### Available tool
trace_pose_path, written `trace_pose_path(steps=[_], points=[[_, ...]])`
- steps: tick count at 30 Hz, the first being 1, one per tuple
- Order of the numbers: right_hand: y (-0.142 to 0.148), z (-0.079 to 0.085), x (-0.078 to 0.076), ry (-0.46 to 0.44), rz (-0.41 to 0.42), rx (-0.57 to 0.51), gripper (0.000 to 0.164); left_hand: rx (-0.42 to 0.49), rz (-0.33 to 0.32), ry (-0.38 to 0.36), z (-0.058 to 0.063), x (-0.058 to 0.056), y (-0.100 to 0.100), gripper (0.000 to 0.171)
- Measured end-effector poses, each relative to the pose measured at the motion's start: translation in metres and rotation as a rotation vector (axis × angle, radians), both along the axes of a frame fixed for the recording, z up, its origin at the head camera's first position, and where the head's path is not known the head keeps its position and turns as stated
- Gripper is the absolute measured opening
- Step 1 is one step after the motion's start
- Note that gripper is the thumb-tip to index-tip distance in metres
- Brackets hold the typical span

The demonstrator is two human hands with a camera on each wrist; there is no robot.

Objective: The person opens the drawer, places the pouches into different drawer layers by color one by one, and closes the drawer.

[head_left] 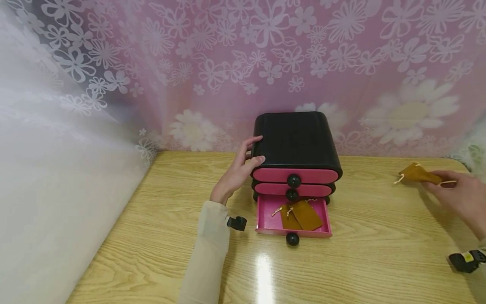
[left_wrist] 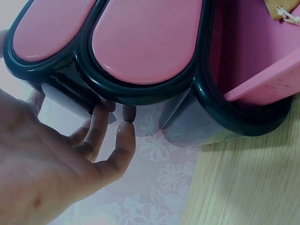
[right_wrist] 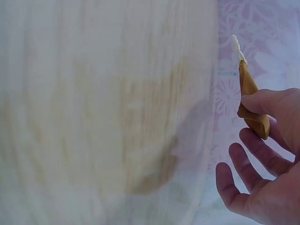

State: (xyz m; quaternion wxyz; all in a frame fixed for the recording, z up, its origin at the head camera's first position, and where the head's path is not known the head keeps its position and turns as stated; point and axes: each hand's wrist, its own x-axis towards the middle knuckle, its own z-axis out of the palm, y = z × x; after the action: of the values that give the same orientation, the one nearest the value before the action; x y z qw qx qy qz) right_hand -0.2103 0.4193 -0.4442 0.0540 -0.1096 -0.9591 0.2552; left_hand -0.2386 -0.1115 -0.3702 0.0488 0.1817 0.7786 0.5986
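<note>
A small black drawer cabinet (head_left: 296, 137) with pink fronts stands on the table, its bottom drawer (head_left: 267, 211) pulled out. Two brown drawstring pouches (head_left: 306, 215) lie overlapping in that drawer. My left hand (head_left: 237, 173) rests against the cabinet's left side, thumb and a fingertip over its top edge; the left wrist view shows the lightly bent fingers (left_wrist: 123, 145) along the side wall. Off to the right, my right hand (head_left: 461, 192) pinches another brown drawstring pouch (head_left: 415, 173) above the table. In the right wrist view this pouch (right_wrist: 251, 91) sits between thumb and fingers, the other fingers spread.
Round black knobs (head_left: 292, 239) stick out from the drawer fronts. Behind the wood-grain table (head_left: 372, 253) hangs a pink flowered curtain (head_left: 228, 63), and a pale sheet (head_left: 76, 169) hangs along the left. Both wrists wear small black cameras (head_left: 237, 223).
</note>
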Motion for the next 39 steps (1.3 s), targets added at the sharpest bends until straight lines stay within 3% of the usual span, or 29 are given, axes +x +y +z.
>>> trace_pose_path(steps=[12, 18, 28, 39], points=[[-0.022, 0.013, 0.019, 0.006, 0.031, 0.047, 0.062, -0.003, 0.003, -0.001, -0.001, -0.001, 0.001, 0.056], [-0.032, 0.015, 0.025, 0.111, 0.114, 0.086, 0.052, 0.004, -0.001, -0.002, -0.001, -0.001, 0.000, 0.056], [-0.059, 0.023, 0.042, 0.235, 0.200, 0.047, 0.038, 0.008, -0.004, 0.001, -0.001, -0.001, 0.001, 0.056], [-0.083, 0.029, 0.066, 0.254, 0.235, -0.014, 0.035, 0.003, 0.000, 0.007, -0.002, -0.001, 0.000, 0.056]])
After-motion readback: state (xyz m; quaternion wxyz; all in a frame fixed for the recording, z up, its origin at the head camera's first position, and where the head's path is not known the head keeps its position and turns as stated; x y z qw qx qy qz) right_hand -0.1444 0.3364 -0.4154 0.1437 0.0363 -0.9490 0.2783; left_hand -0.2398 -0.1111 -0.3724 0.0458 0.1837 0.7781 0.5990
